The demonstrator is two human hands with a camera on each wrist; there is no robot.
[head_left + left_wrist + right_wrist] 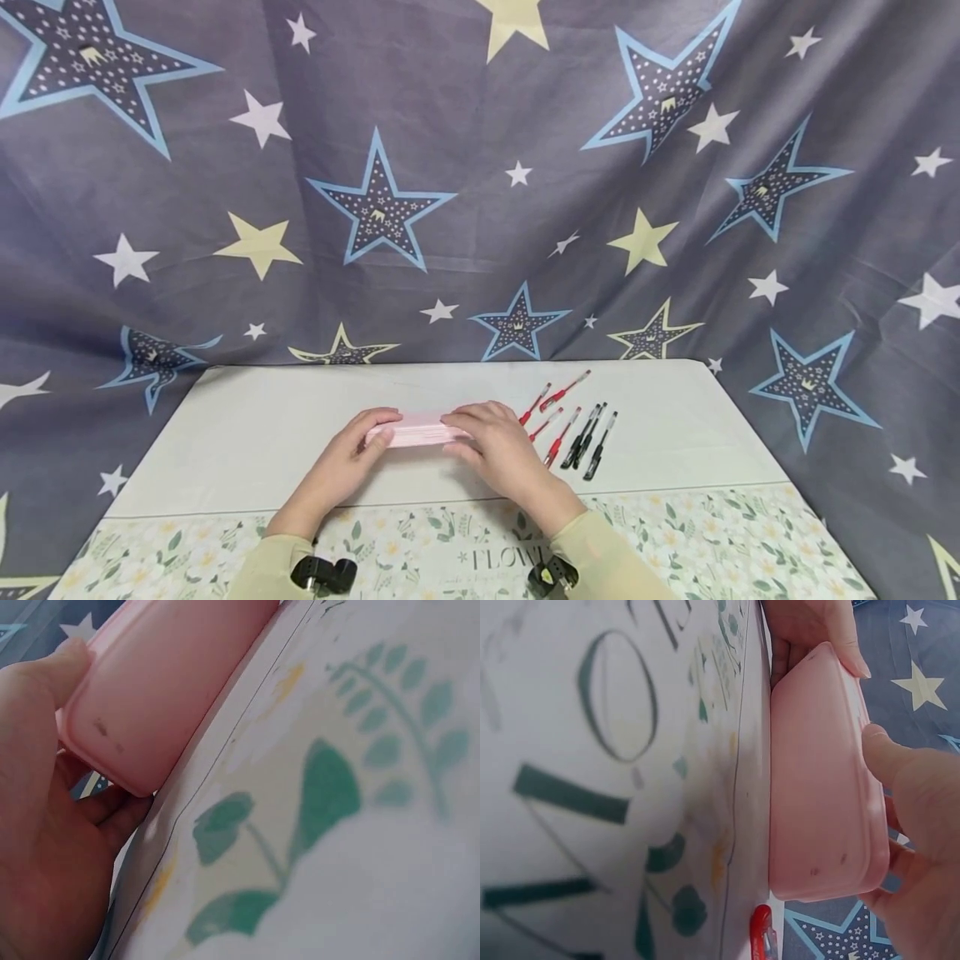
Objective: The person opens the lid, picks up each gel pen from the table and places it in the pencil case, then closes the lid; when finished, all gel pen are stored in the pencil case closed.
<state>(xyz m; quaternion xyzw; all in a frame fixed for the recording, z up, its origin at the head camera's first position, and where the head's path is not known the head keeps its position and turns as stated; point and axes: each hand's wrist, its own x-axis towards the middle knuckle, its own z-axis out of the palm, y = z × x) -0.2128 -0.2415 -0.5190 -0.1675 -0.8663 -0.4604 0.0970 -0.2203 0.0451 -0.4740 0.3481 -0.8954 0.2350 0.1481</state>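
Note:
A pink plastic box (pixel 420 431) with rounded corners lies lengthwise between my two hands on the white tabletop. My left hand (pixel 347 454) grips its left end, thumb on the near side and fingers toward the back. At the right end my right hand (pixel 501 450) holds it, fingers over the top and thumb at the near edge. Small dark marks show on the box's side (pixel 172 697) in the left wrist view. In the right wrist view, the box (pixel 821 787) stands against the table surface with both hands on it.
Several red pens (pixel 557 442) and several black pens (pixel 597 454) lie scattered right of my right hand, close to it. A flower-printed mat (pixel 712 533) covers the near part of the table. Behind hangs a grey star-patterned curtain (pixel 465 242).

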